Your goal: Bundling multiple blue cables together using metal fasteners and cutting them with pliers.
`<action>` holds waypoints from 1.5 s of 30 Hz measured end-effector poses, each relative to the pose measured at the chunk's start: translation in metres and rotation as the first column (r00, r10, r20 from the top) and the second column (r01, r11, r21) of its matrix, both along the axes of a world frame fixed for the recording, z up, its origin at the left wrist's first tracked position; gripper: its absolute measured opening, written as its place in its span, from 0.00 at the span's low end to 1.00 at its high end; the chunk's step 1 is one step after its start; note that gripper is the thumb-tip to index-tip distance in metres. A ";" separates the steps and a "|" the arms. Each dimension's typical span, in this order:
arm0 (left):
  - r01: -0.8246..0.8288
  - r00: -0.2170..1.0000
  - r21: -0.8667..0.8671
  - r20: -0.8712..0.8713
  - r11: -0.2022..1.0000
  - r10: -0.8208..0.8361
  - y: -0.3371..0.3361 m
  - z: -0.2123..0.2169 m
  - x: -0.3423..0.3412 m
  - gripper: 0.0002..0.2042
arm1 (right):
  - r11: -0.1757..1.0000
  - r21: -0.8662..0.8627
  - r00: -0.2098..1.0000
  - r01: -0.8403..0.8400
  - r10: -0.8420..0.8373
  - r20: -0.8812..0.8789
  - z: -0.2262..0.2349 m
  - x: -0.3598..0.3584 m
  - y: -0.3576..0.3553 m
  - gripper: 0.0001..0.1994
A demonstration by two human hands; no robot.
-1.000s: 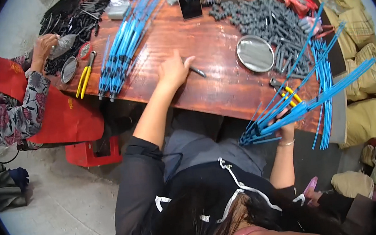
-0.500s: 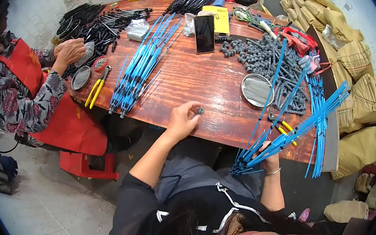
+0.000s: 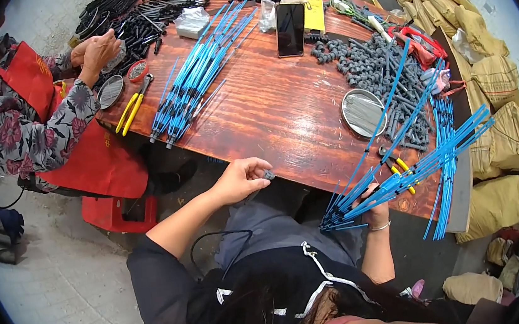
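While left hand [image 3: 239, 180] is pinching small grey cap [image 3: 269, 175] at near tabletop [image 3: 280, 115] edge, right hand [image 3: 375, 208] is gripping blue rod bundle [image 3: 400, 175]; rods' near ends lying right of cap, long axis fanning up-right; left hand nearer cap.

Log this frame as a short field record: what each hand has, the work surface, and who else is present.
Left hand: pinches a small dark grey part at the table's near edge
Right hand: grips a bundle of blue rods
Table: reddish wood; second pile of blue rods, round metal dish, heap of grey parts, dark phone, yellow pliers
Other person: seated at left, red apron, hands on black parts
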State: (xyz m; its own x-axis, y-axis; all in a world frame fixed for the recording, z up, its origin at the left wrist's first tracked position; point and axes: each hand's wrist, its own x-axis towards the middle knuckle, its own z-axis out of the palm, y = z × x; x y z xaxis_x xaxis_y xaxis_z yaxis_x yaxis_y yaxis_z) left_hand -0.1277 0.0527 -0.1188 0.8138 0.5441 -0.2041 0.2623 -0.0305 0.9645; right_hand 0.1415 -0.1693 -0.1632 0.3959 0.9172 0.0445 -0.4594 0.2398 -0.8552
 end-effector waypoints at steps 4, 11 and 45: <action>-0.092 0.992 -0.165 0.069 0.982 0.104 0.003 0.003 0.008 0.14 | 0.999 -0.016 0.999 -0.042 0.042 -0.028 -0.005 0.009 0.001 0.14; -0.179 0.946 -0.213 0.231 0.960 0.227 -0.013 -0.011 0.031 0.14 | 0.991 0.093 0.995 -0.097 0.096 0.011 -0.005 0.016 0.015 0.14; -0.295 0.868 -0.280 0.320 0.914 0.378 -0.013 -0.027 0.026 0.24 | 0.998 -0.032 0.992 -0.059 0.063 0.107 -0.014 0.014 0.000 0.20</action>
State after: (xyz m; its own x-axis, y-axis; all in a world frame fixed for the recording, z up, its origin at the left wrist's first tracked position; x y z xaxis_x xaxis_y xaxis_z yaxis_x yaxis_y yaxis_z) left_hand -0.1021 0.0399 -0.1459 0.6277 0.7747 -0.0764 -0.1477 0.2150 0.9654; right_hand 0.1555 -0.1690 -0.1771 0.3335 0.9410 0.0576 -0.3771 0.1891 -0.9067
